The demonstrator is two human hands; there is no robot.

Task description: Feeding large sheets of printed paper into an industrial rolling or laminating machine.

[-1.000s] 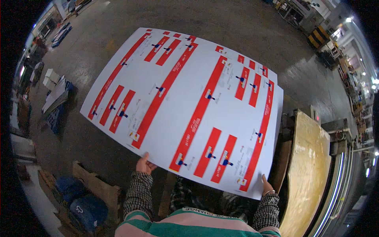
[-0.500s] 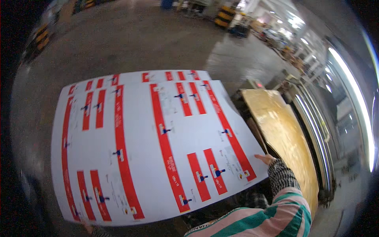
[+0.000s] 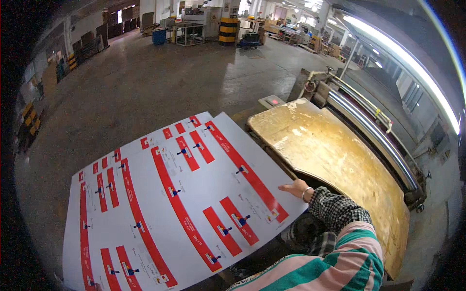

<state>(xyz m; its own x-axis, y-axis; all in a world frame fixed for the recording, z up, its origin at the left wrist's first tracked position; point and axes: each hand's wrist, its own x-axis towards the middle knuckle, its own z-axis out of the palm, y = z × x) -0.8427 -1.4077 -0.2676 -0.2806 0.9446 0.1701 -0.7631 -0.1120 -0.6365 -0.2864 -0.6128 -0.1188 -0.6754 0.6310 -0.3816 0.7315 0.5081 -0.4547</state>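
A large white printed sheet (image 3: 145, 194) with red bands and small blue figures spreads before me. Behind its far edge shows a strip of another sheet (image 3: 131, 154) with the same print, set slightly apart. My right hand (image 3: 295, 189) grips the top sheet's near right edge, thumb over the print and the other fingers mostly hidden under it. At the lower left rim, only a fingertip of my left hand (image 3: 97, 287) shows over the sheet's near edge; the rest is out of sight.
Right of the sheets lies a worn yellowish board (image 3: 330, 140), beside a machine with a long shiny metal roller (image 3: 374, 133). A small box with a red light (image 3: 273, 102) sits at the board's far corner. Far off stand a striped pillar (image 3: 228, 31) and a blue bin (image 3: 158, 37).
The view has swung up and to the right, bringing more of the board, roller and hall into sight. My right hand keeps its place at the sheet's right edge.
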